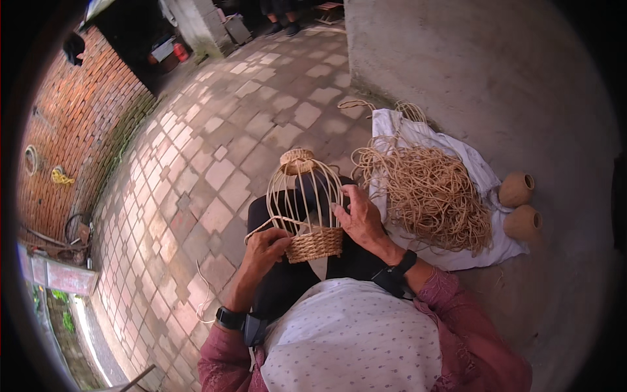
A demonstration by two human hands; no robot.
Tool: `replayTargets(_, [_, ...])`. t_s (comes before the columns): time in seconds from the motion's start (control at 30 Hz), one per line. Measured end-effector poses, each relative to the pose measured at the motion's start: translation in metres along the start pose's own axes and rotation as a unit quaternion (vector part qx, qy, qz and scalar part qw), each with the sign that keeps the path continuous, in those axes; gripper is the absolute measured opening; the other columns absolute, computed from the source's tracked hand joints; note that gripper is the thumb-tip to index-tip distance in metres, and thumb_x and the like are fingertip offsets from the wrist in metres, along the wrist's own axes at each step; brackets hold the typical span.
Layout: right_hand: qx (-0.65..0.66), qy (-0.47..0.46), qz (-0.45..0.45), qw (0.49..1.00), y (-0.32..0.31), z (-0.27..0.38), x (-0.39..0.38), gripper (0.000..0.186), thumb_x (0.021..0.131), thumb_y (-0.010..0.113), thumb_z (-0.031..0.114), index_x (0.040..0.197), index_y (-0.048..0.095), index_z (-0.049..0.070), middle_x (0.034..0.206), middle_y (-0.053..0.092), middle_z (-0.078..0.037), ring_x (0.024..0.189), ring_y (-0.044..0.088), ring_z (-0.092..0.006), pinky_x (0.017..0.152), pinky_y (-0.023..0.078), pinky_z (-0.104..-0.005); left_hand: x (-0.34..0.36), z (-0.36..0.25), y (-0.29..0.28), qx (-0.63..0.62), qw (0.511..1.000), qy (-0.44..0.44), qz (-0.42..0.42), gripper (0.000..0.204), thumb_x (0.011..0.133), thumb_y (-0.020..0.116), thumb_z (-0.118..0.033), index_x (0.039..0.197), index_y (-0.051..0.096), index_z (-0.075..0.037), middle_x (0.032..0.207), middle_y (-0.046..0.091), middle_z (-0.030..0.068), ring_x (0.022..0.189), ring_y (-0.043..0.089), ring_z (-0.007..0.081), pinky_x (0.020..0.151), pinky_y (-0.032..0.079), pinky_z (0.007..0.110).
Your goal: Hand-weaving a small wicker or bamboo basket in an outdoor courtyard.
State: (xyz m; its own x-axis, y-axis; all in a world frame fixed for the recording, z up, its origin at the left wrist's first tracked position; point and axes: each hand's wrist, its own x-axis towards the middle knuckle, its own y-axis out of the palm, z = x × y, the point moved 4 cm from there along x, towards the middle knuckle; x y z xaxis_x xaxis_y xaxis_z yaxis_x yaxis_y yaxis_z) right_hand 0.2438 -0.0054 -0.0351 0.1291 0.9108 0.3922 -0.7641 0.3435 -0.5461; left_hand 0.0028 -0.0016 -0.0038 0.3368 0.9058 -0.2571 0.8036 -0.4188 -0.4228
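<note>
A wicker frame (pixel 315 245) stands upright between my knees. It has a tightly woven band at the bottom, bare curved ribs above it and a small woven ring at the top. My left hand (pixel 266 248) is closed at the left end of the band, its thumb and forefinger against the weave. A straw cord (pixel 262 225) loops from the band back into that hand; its end is hidden there. On the right side, my right hand (pixel 363 219) touches the ribs with thumb and forefinger apart. Nothing shows gripped in it.
To my right, a tangled heap of straw cord (pixel 434 196) lies on a white cloth (pixel 457 260). Two clay-coloured pots (pixel 517 189) lie beside it, near a grey wall (pixel 457 59). A loose strand (pixel 206 294) is on the paving at left. Someone's feet (pixel 282 29) show far off.
</note>
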Motion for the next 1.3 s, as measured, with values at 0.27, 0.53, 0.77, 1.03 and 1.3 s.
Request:
replayTargets(0.27, [-0.01,0.112,0.212,0.971,0.013,-0.005,0.003,0.065,0.091,0.044,0.063,0.109,0.046,0.0,0.094,0.061,-0.029,0.091,0.061,-0.0437,0.076,0.048,-0.0505,-0.01,-0.045,0.017,0.207,0.966,0.136,-0.068,0.018,0.08,0.063,-0.015,0.084,0.067,0.002,0.078,0.065,0.0155,0.069,0.064,0.0244,0.066,0.05,0.033])
replayTargets(0.53, [0.099,-0.009,0.118,0.988,0.008,-0.027,0.021,0.021,0.084,0.064,0.026,0.089,0.064,0.005,0.087,0.067,-0.016,0.085,0.064,-0.0335,0.075,0.05,-0.0439,0.014,-0.026,0.027,0.239,0.96,0.126,-0.072,0.016,0.079,0.062,-0.013,0.082,0.067,0.002,0.077,0.064,0.0148,0.072,0.064,0.0279,0.067,0.05,0.036])
replayTargets(0.77, [0.004,0.316,0.013,0.949,-0.061,-0.267,-0.003,0.023,0.087,0.059,0.027,0.089,0.066,0.005,0.073,0.065,-0.006,0.066,0.061,-0.0164,0.062,0.048,-0.0325,0.023,-0.028,0.019,0.267,0.955,0.129,-0.016,0.013,0.083,0.06,-0.011,0.082,0.068,-0.001,0.067,0.063,0.0135,0.064,0.065,0.0307,0.06,0.049,0.035])
replayTargets(1.03, [-0.292,0.185,0.074,0.936,0.009,-0.277,0.029,0.038,0.083,0.055,0.018,0.119,0.052,0.007,0.116,0.059,-0.016,0.109,0.054,-0.0372,0.089,0.042,-0.0505,0.035,-0.025,0.016,0.136,0.976,-0.08,0.149,0.015,0.089,0.053,-0.01,0.086,0.064,0.0,0.057,0.056,0.0105,0.052,0.059,0.0172,0.052,0.047,0.029])
replayTargets(1.3, [-0.131,0.272,0.364,0.881,0.027,-0.279,0.022,0.021,0.09,0.051,0.018,0.093,0.066,0.003,0.079,0.064,-0.009,0.083,0.063,-0.0243,0.086,0.046,-0.0419,0.042,-0.019,0.016,0.233,0.957,0.048,0.168,0.02,0.091,0.05,-0.017,0.081,0.059,-0.003,0.059,0.054,0.0044,0.052,0.055,0.0142,0.051,0.045,0.029])
